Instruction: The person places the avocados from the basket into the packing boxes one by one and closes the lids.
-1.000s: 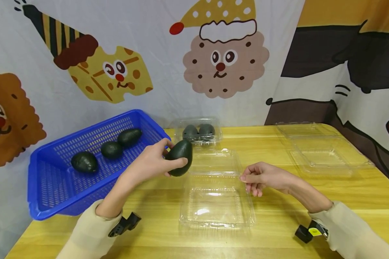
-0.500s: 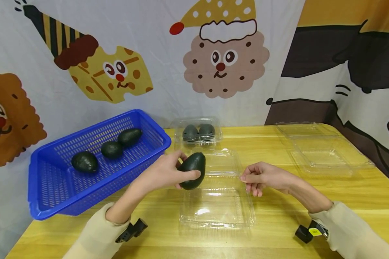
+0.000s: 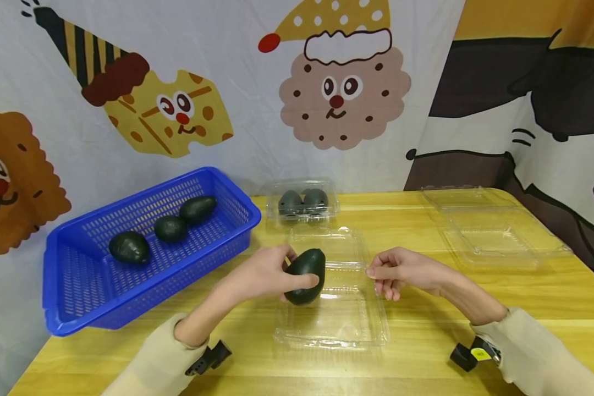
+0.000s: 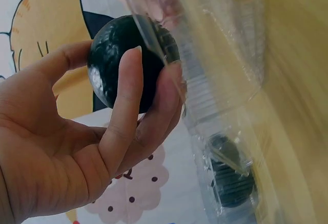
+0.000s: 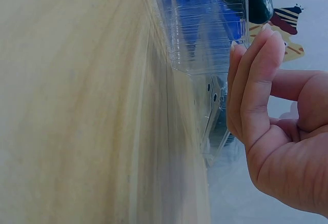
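My left hand grips a dark green avocado, thumb on the near side. It holds the fruit over the left part of an open clear plastic clamshell container. In the left wrist view the fingers curl round the avocado, and the container's rim overlaps it. At the container's right edge, near the hinge, my right hand pinches the rim between thumb and fingers. The right wrist view has its fingertips right at the container's edge, with the container wall beyond.
A blue plastic basket with several avocados stands on the left. Behind the open container is a closed clear container with two avocados in it. Another open clear container lies at the back right of the wooden table.
My left hand has carried the avocado right and toward me, from beside the basket to over the open container. The right hand has stayed at the container's edge.
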{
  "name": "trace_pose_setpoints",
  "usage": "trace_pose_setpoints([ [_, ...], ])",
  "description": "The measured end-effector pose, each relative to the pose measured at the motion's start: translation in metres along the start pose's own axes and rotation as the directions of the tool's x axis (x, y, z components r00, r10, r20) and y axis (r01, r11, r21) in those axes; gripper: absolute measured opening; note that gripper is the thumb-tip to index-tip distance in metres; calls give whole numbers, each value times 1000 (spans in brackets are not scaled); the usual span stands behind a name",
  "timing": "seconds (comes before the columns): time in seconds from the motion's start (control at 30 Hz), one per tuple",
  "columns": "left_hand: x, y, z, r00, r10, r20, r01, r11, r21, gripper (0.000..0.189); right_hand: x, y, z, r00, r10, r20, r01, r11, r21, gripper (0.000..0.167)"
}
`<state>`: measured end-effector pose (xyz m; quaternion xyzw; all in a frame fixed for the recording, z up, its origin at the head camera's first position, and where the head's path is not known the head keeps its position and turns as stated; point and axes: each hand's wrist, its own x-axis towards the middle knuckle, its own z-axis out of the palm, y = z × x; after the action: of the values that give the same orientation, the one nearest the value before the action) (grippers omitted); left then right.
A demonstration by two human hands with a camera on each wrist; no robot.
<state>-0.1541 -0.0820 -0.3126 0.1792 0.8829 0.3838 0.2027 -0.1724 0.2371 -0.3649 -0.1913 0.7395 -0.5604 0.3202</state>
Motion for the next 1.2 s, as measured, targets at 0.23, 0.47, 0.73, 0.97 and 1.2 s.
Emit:
trace_pose_setpoints([
  [0.23,3,-1,10,999,6,39,-7,1000,8,51,0,-1,1,1000,-3,-2,3,1000,-11,34],
  [0.47,5,-2,20,997,-2,82,-1,1000,29,50,1,0,0,1000,1,-2,-1,1000,-5,35],
  [0.73,7,-3,29,989,-12,148,7,1000,30,43,1,1,-1,1000,4,-2,-4,1000,2,36],
  [0.97,8,-2,36,986,-28,162,24,999,30,44,1,1,0,1000,4,-3,-4,1000,1,35],
  [1.2,9,-4,45,986,-26,163,24,1000,9,45,1,1,0,1000,6,-3,-6,1000,4,35],
])
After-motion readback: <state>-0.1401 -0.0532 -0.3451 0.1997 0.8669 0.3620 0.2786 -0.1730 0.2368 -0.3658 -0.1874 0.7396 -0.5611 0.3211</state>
